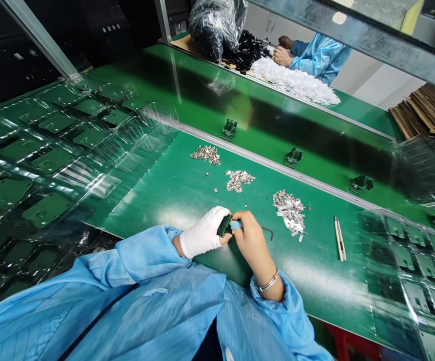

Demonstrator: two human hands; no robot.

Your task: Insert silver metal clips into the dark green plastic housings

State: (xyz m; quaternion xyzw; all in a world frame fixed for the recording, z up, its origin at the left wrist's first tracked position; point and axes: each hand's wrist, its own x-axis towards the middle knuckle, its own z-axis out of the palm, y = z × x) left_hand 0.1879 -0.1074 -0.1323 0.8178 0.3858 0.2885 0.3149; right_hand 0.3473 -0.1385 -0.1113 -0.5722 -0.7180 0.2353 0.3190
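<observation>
- Gripping up close now: the white-gloved left hand (pixel 205 233) curls its fingers and thumb round a dark green piece (pixel 224 225), holding it just inside the near edge of the table (pixel 164 200).
- And in from the other side comes the right hand (pixel 249 233), bare but for a blue finger cover (pixel 235 224), thumb and fingers drawn close together at the piece's right side; whether they pinch it or some small part, I can't tell.
- So the piece sits right between the hands, off the table, touched from both sides, its long axis slanting toward the far edge and leaning right.
- Just right of the right hand lies a hex key (pixel 271 232), one end tucked from sight.
- Look further: three metal heaps slant across the table, one toward the far edge (pixel 205 154), one in the middle (pixel 239 180), and a pile of flat strips (pixel 289 215), nearest the right hand.
- Open green surface separates the hands from those heaps, with more room rightward until the cutter knife (pixel 339 239).
- Clear trays flank it all, left (pixel 100 185) and right (pixel 401 250), while a metal rail (pixel 277 168) bounds the far edge.
</observation>
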